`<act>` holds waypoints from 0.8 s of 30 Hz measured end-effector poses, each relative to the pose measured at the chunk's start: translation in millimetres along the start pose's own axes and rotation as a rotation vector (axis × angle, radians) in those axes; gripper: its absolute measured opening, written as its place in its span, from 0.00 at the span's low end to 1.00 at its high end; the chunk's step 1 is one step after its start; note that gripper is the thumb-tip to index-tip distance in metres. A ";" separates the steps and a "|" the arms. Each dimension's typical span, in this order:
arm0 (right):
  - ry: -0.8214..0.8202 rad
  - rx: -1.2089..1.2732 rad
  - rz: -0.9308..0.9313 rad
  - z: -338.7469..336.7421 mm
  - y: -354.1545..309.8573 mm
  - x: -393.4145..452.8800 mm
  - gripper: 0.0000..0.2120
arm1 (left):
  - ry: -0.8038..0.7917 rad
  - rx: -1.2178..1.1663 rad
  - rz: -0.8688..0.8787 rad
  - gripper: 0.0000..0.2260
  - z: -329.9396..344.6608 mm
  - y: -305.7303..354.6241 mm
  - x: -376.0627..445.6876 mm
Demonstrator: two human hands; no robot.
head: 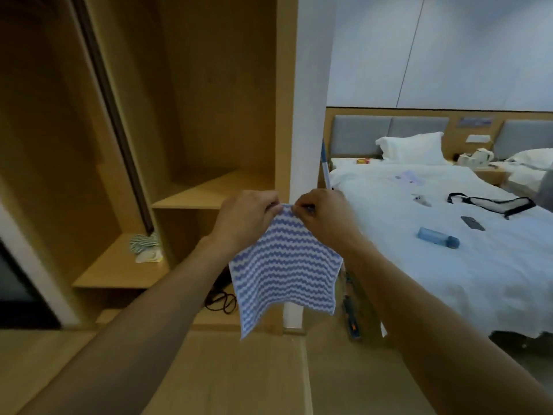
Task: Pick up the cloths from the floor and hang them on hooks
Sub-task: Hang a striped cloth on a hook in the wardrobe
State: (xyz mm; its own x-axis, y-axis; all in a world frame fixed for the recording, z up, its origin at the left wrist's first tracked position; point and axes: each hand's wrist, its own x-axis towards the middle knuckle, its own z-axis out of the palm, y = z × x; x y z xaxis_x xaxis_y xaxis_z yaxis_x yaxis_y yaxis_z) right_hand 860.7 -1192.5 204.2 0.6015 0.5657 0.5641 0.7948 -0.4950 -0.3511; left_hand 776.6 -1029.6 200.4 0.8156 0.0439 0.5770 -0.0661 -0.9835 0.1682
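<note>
Striped cloth (284, 265), no legible writing

Left hand (244, 215) and right hand (324, 215) raised, both pinching

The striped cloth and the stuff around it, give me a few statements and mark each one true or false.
1. Both hands pinch the blue-and-white striped cloth at its top edge, the left hand beside the right hand. True.
2. The cloth lies flat on the floor. False: it hangs in the air from the two hands.
3. A blue bottle lies on the white bed. True.
4. The cloth already hangs on a hook. False: the hands hold it, and no hook is visible.
5. Another striped cloth sits on a low wooden shelf to the left. True.
</note>
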 end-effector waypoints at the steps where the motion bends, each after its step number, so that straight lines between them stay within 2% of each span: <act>1: -0.016 -0.008 -0.001 13.5 -14.4 6.8 0.09 | 0.001 0.021 -0.016 0.08 -7.5 -17.4 -5.9; 8: -0.024 0.001 0.030 92.0 -97.2 52.3 0.20 | 0.000 0.105 -0.074 0.10 -48.1 -123.4 -29.2; 12: -0.032 0.016 0.055 117.5 -122.3 78.0 0.22 | -0.005 0.099 -0.106 0.10 -56.9 -165.8 -26.9; 18: -0.015 -0.029 0.084 135.2 -127.9 127.5 0.20 | 0.044 0.063 -0.111 0.10 -53.8 -206.6 8.4; 24: 0.046 -0.010 0.084 156.3 -102.9 195.3 0.24 | 0.088 0.061 -0.139 0.11 -32.9 -242.7 72.1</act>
State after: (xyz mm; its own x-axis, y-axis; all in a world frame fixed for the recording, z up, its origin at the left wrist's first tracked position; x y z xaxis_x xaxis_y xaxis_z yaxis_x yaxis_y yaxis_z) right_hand 908.9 -928.0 233.7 0.6612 0.4914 0.5669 0.7410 -0.5461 -0.3909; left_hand 832.5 -782.0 227.4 0.7606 0.1928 0.6199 0.0812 -0.9756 0.2038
